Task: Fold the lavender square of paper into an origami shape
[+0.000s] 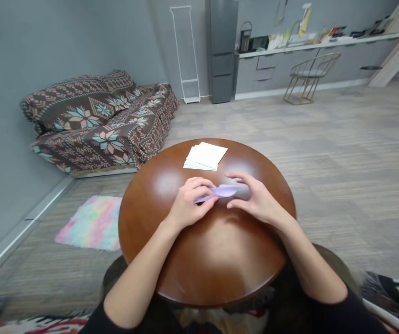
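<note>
A folded piece of purple paper point(227, 190) is held just above the round brown table point(220, 260). My left hand point(193, 200) grips its left end between thumb and fingers, which cover part of it. At the paper's right end, my right hand point(255, 197) has thumb and fingers spread apart around it, with a gap between them; no firm grip shows. Beyond the hands, a loose stack of white paper sheets point(206, 155) lies fanned out on the far side of the table.
A sofa under a patterned cover point(105, 120) stands at the left, with a fluffy pastel rug point(90, 222) on the floor before it. Along the back wall are a white rack point(187, 55), a grey fridge point(223, 51) and a kitchen counter point(289, 69) with a chair point(310, 74).
</note>
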Motion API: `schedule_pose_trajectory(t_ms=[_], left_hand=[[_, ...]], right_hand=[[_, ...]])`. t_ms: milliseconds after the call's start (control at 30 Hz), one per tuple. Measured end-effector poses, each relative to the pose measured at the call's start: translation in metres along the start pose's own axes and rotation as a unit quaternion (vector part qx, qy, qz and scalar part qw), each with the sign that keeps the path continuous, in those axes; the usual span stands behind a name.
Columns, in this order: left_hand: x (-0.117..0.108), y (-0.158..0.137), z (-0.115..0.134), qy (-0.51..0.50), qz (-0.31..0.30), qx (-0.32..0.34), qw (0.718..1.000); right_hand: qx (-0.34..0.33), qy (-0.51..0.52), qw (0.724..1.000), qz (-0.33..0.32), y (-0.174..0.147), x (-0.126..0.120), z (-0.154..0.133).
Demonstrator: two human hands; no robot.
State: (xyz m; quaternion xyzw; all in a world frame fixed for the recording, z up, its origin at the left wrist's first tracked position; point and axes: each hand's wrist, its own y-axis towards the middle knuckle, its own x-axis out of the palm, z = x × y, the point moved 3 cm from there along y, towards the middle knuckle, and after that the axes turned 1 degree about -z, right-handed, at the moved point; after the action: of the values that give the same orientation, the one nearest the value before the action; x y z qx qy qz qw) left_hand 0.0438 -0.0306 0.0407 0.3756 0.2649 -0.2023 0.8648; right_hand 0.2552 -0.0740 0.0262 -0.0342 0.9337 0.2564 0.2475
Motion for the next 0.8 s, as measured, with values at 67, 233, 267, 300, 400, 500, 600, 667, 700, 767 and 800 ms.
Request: schedule_pose_trajectory(t_ms=[67, 233, 267, 300, 400, 500, 600, 667, 700, 767, 800], left_hand=[[-0.001, 0.000, 0.001, -0.012, -0.001, -0.008, 1.000], [-0.002, 0.001, 0.005, -0.050, -0.004, -0.011, 0.999], [-0.002, 0.001, 0.006, -0.054, -0.005, -0.009, 0.998], [-0.002, 0.002, 0.006, -0.056, -0.007, -0.007, 0.998], [-0.004, 0.002, 0.007, -0.064, -0.017, -0.006, 0.998], [-0.005, 0.001, 0.006, -0.084, -0.038, -0.009, 0.996], [-0.005, 0.001, 0.003, -0.096, -0.050, -0.018, 0.994], [-0.006, 0.001, 0.000, -0.083, -0.035, -0.020, 0.996], [-0.007, 0.002, -0.001, -0.073, -0.018, -0.019, 0.997], [-0.009, 0.003, -0.003, -0.057, 0.031, -0.022, 0.998], [-0.011, 0.003, -0.004, -0.059, 0.057, -0.029, 0.996]], right_hand=[[-0.036, -0.026, 0.999, 0.000, 0.000, 0.001, -0.003], [-0.103, -0.067, 0.992, -0.023, 0.000, 0.005, -0.007], [-0.100, -0.073, 0.992, -0.010, 0.000, 0.004, -0.006], [-0.090, -0.076, 0.993, 0.007, 0.000, 0.003, -0.005], [-0.056, -0.066, 0.995, 0.048, -0.001, 0.000, -0.001], [-0.050, -0.042, 0.996, 0.067, 0.000, -0.001, -0.001], [-0.052, -0.026, 0.993, 0.100, 0.002, -0.005, -0.003], [-0.053, -0.021, 0.990, 0.126, 0.002, -0.008, -0.003], [-0.053, -0.021, 0.989, 0.140, 0.001, -0.010, -0.002], [-0.047, -0.028, 0.984, 0.169, 0.000, -0.013, -0.001], [-0.043, -0.034, 0.982, 0.182, -0.001, -0.014, -0.001]])
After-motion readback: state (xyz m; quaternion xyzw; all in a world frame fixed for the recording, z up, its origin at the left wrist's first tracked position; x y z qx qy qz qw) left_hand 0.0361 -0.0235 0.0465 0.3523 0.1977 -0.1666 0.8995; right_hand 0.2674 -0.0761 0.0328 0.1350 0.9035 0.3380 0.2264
